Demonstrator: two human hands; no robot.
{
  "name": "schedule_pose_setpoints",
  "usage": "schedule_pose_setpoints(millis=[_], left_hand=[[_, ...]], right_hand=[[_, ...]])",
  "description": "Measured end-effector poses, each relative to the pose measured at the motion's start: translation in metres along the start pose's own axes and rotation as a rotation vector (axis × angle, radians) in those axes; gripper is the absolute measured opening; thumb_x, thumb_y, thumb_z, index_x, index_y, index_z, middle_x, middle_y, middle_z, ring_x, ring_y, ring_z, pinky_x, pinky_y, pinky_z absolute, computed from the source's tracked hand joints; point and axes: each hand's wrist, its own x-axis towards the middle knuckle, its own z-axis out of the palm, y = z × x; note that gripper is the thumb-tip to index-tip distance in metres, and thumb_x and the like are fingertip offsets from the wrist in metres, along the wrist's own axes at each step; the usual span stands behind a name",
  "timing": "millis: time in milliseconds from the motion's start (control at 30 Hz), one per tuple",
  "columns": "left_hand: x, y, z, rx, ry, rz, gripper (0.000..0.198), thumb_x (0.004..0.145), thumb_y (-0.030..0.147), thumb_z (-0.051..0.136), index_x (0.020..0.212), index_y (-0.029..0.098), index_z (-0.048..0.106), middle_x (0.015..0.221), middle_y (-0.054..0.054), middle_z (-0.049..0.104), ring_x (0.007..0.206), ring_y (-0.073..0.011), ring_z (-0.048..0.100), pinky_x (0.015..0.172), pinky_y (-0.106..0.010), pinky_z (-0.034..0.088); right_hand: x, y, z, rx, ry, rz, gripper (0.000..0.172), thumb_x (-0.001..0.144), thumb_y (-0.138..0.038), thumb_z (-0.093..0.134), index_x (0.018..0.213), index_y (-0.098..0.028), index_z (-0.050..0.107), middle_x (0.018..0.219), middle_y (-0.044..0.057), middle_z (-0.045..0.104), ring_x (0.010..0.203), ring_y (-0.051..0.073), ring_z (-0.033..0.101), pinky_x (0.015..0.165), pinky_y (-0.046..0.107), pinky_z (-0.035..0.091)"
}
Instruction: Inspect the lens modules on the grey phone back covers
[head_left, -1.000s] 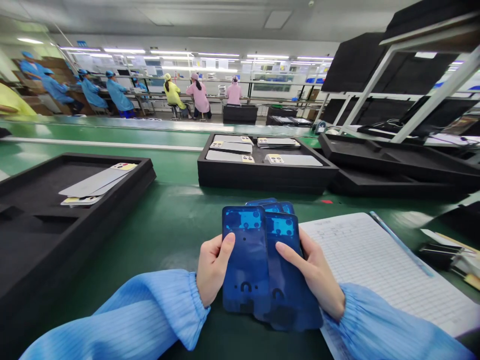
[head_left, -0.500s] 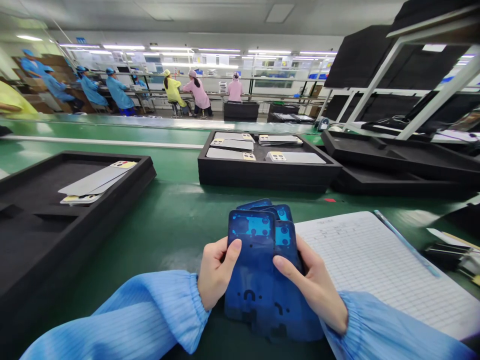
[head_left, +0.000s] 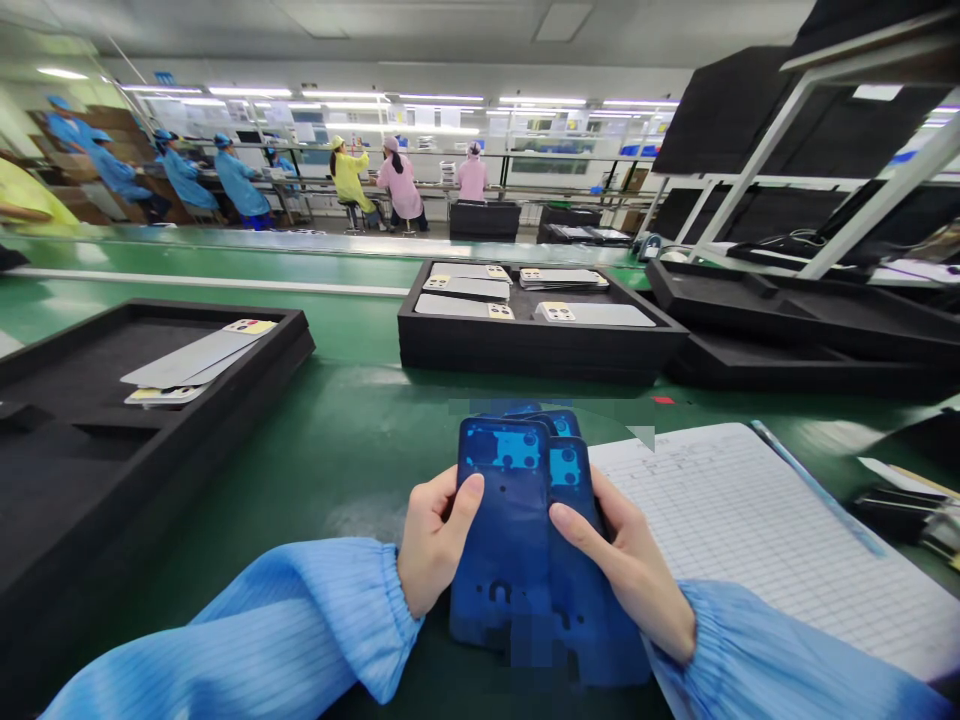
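Note:
Several blue phone back covers [head_left: 501, 545] are fanned out between my two hands, camera ends pointing away from me. My left hand [head_left: 439, 540] grips the left edge of the front cover, thumb on its face. With its thumb across the face of a cover further right, my right hand [head_left: 626, 555] holds the right side of the fan. The fingers behind the covers are partly hidden. Under my right forearm lies a gridded paper sheet [head_left: 757, 530], with a thin blue pen-like stick [head_left: 817, 485] along its far right part.
A black tray [head_left: 540, 345] ahead holds white phone covers in stacks. Another black tray [head_left: 300, 345] at left holds a few more. Stacked black trays [head_left: 810, 350] stand at right, beside a white metal frame [head_left: 757, 160]. Several people in coveralls work at benches in the background.
My hands and the blue covers have hardly moved. In the background, the person in yellow has raised an arm. The view has shifted very slightly.

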Motion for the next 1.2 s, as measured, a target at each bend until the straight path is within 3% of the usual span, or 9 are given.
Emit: schedule_pose_setpoints(millis=[467,700,1067,1200], left_hand=[[0.0,0.001,0.0,-0.003,-0.004,0.003,0.031,0.084,0.037,0.044,0.062,0.016,0.048,0.056,0.005,0.04,0.051,-0.0068,0.03,0.046,-0.018,0.028],[0.0,0.0,0.0,-0.019,0.001,0.008,0.029,0.085,0.036,0.044,0.065,0.016,0.051,0.058,0.005,0.043,0.052,-0.0061,0.033,0.047,-0.016,0.03],[0.0,-0.002,-0.002,-0.015,0.027,-0.006,0.029,0.085,0.036,0.044,0.066,0.017,0.054,0.06,0.005,0.047,0.054,-0.0059,0.038,0.049,-0.015,0.034],[0.002,0.001,-0.002,0.003,0.029,-0.004,0.023,0.086,0.034,0.044,0.076,0.018,0.057,0.066,0.004,0.052,0.063,-0.0077,0.047,0.06,-0.015,0.041]], right_hand=[[0.008,0.0,-0.001,0.173,0.046,0.141,0.038,0.075,-0.04,0.062,0.11,-0.023,0.058,0.104,0.004,0.067,0.096,0.026,0.062,0.087,0.039,0.048],[0.007,0.004,-0.003,0.162,0.033,0.112,0.037,0.078,-0.038,0.061,0.112,-0.023,0.057,0.105,0.005,0.067,0.095,0.024,0.062,0.088,0.037,0.047],[0.009,0.008,-0.01,-0.058,0.122,-0.018,0.027,0.078,-0.038,0.06,0.102,-0.026,0.056,0.102,0.002,0.065,0.09,0.022,0.062,0.078,0.032,0.052],[0.011,0.009,-0.011,-0.087,0.158,-0.01,0.028,0.077,-0.04,0.061,0.101,-0.025,0.056,0.095,0.002,0.065,0.085,0.022,0.063,0.074,0.031,0.053]])
